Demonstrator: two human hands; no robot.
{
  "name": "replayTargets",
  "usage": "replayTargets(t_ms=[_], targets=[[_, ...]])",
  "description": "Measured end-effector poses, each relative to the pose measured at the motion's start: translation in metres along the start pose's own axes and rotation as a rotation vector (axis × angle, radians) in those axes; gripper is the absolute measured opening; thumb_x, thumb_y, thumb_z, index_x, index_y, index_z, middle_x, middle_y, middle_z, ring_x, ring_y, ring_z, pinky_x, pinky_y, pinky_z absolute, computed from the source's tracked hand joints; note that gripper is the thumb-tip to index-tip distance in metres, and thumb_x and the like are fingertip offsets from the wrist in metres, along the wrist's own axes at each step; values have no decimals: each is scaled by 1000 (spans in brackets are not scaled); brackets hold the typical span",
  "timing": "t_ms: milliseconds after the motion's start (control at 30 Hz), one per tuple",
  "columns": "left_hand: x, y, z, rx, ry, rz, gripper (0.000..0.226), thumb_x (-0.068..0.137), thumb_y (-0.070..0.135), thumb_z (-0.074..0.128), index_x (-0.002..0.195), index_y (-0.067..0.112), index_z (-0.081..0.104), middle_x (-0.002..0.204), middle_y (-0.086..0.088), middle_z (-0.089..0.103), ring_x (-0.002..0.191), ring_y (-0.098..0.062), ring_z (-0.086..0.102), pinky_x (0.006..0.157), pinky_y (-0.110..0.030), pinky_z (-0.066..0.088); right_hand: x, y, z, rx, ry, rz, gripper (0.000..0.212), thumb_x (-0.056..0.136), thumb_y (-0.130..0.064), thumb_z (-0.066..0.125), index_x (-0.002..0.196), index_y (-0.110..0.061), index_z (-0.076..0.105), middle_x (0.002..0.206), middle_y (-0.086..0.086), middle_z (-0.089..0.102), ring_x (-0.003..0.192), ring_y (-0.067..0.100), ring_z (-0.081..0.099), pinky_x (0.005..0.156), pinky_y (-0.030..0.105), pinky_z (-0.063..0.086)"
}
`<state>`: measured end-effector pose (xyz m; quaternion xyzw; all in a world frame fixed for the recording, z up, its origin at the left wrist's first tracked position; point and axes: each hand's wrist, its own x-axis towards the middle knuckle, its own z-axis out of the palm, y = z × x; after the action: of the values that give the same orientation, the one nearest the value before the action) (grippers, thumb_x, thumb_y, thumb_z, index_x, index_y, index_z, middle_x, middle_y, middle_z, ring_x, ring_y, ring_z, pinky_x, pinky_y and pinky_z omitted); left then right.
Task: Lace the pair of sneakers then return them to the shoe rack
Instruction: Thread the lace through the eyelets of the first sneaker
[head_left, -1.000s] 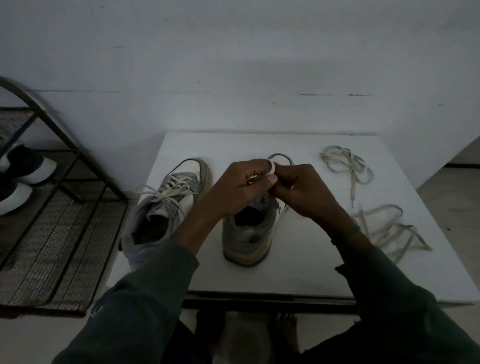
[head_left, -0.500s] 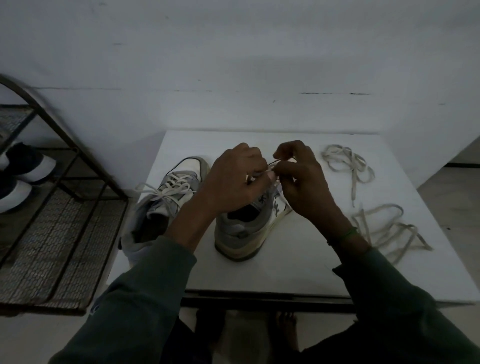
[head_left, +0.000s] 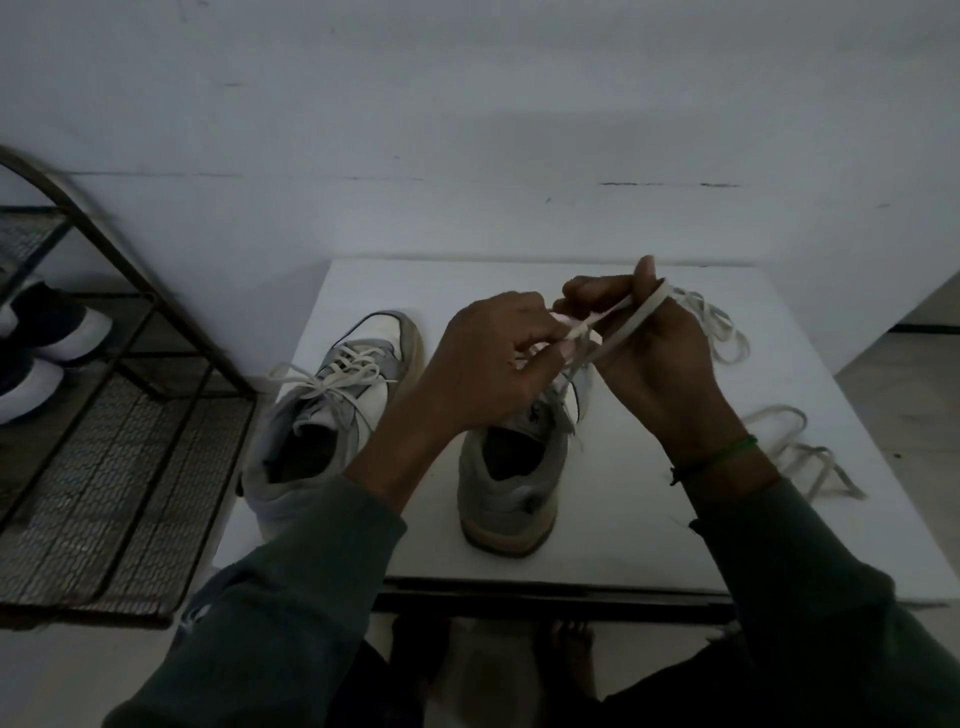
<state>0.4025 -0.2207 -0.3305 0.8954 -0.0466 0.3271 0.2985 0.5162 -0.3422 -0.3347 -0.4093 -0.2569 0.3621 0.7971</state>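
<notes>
While the left hand (head_left: 493, 364) pinches a pale lace (head_left: 631, 325) in a narrow grip above the gray sneaker (head_left: 511, 488), the right hand (head_left: 660, 358) grips the same lace, which loops over its fingers. That sneaker stands on the white surface (head_left: 623, 509). Left of it lies the laced sneaker (head_left: 322, 415), farther left the shoe rack (head_left: 130, 467); right of it, loose laces (head_left: 826, 449).

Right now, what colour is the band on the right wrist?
Green wristband, clearest in the head view.
</notes>
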Motion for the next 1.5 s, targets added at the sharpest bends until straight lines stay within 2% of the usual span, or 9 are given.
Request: replayTargets(t_ms=[133,300,567,700,833,1067,1200,1300,1500], targets=[[-5,-10,-6,-219,191,-289,7,83,9,68,90,8,67,53,16,43,45,3,36,51,-14,32,3,-8,-15,306,176,44,46,84,-48,45,57,-15,61,67,1,63,73,21,64,83,42,47],[-7,-32,-32,-146,541,-596,23,77,-1,64,79,19,53,49,-5,41,41,-12,36,45,-22,32,3,-15,-61,382,614,76,57,99,-47,28,49,-21,36,43,-6,27,36,10,23,47,14,26],[-26,-42,-42,774,126,-787,17,84,23,57,93,9,62,84,-14,63,81,-35,59,69,-32,29,14,-12,-76,-679,836,130,42,97,-41,39,63,-18,51,53,-3,47,42,12,41,45,17,32],[-28,-45,-51,864,212,-718,31,87,38,57,100,12,65,102,-16,59,96,-37,55,79,-41,37,9,5,-69,-1456,633,250,73,86,-68,33,111,-6,61,113,15,62,107,30,58,92,38,44],[-24,-26,-25,705,179,-685,48,94,50,42,70,14,62,83,-13,61,80,-35,60,63,-32,36,-4,7,-48,-1842,651,170,75,88,-71,26,96,-5,61,102,17,63,97,35,60,76,37,44],[-34,-32,26,471,-244,-890,84,77,84,25,74,9,63,84,-15,68,86,-34,64,73,-36,49,-10,11,-12,-1425,254,385,73,87,-68,39,63,-5,69,62,7,69,59,22,64,67,29,49],[-29,-33,20,370,-202,-917,73,72,77,43,70,9,69,71,-9,68,72,-26,65,66,-35,53,-6,20,-4,-1274,221,285,48,85,-41,63,66,3,65,56,6,55,61,20,54,62,32,43],[-26,-29,18,74,-110,-890,32,80,38,68,67,9,73,59,-4,65,49,-9,58,52,-26,47,-5,22,1,-1095,194,216,19,85,-18,67,75,-2,69,62,0,58,62,13,52,62,29,42],[-17,-16,19,-739,147,-1211,25,92,16,50,72,9,64,68,-4,62,36,-10,42,43,-19,26,-6,19,6,-702,248,257,16,94,-15,54,84,-8,64,75,3,65,53,9,47,44,19,38]])
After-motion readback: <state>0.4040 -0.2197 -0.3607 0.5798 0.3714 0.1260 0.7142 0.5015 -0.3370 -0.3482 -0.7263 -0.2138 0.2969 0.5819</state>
